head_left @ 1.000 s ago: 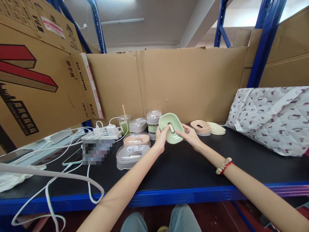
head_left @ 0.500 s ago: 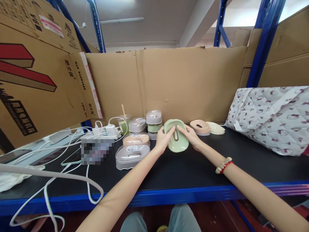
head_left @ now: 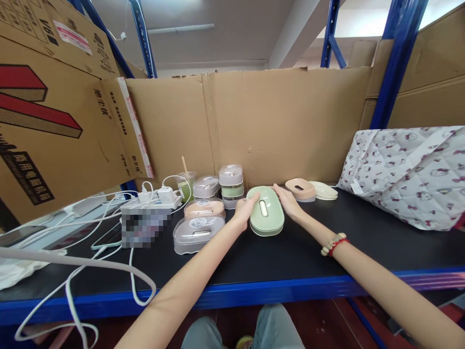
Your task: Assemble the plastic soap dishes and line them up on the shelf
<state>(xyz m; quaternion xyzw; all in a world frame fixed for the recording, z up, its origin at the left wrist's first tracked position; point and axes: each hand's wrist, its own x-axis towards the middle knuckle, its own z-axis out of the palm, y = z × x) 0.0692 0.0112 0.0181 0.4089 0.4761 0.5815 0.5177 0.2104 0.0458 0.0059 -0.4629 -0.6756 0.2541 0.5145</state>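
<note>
Green dish (head_left: 268, 220) sat flat on the black worktop (head_left: 290, 252), just right of the lidded boxes (head_left: 198, 231); left hand (head_left: 242, 211) and right hand (head_left: 289, 203) flanked it, fingers clamped on its two long sides; it looked like light, stiff plastic, smooth and likely slippery; the rim edges seemed the surest hold, a side each.
</note>
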